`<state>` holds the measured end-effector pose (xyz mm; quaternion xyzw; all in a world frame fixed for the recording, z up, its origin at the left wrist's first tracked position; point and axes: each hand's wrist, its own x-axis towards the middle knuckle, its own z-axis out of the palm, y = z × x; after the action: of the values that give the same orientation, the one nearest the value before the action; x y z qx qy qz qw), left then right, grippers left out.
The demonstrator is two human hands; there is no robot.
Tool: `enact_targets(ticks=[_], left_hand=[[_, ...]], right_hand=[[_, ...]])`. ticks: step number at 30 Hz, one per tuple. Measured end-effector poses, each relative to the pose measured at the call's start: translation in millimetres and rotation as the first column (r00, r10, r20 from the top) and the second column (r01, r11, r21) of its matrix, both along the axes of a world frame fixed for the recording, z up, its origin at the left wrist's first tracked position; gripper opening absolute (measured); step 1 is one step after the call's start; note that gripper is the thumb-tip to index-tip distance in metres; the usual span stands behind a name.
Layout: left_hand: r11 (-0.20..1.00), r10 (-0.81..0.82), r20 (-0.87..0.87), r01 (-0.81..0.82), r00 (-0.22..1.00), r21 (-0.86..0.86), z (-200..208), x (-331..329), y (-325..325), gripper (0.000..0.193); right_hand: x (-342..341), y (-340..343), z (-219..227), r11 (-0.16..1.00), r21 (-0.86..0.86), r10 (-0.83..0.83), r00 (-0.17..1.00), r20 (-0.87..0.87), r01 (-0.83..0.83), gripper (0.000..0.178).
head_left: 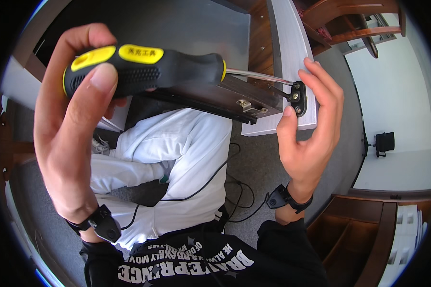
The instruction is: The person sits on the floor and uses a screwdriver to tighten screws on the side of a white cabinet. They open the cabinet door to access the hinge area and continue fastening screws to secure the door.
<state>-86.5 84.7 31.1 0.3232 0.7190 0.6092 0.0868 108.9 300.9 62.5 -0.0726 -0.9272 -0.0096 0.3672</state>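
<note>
My left hand (76, 110) is closed round the black and yellow handle of a screwdriver (191, 67). Its metal shaft runs rightward, and the tip meets the upper end of a small black bracket (299, 101). This bracket lies on a pale wood-grain panel (292, 43), with a screw head showing in its middle. My right hand (316, 124) curls about the bracket, thumb at its lower left and fingertips by its upper right. A dark brown board (254, 93) meets the panel below the shaft and carries a small metal clip (244, 105).
Black cable (242, 201) loops over the grey carpet (254, 162) and across my white trousers (187, 143). To the lower right stands a brown wooden cabinet (352, 234). A wooden chair (349, 19) is at the upper right, and a black device (384, 142) is on the white wall.
</note>
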Motion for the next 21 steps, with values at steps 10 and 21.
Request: enact_targets(ticks=[10,21], left_hand=[[0.980,-0.135,-0.446,0.052,0.885,-0.193,28.5,-44.2,12.7,0.039],[0.922,-0.387,-0.425,0.337,0.818,-0.190,34.4,-67.5,27.7,0.045]], right_hand=[[2.8,2.5,3.2,0.998,-0.027,0.050,0.999,-0.006,-0.051,0.058],[2.9,2.6,2.0,0.999,-0.010,0.036,0.999,-0.023,-0.037,0.060]])
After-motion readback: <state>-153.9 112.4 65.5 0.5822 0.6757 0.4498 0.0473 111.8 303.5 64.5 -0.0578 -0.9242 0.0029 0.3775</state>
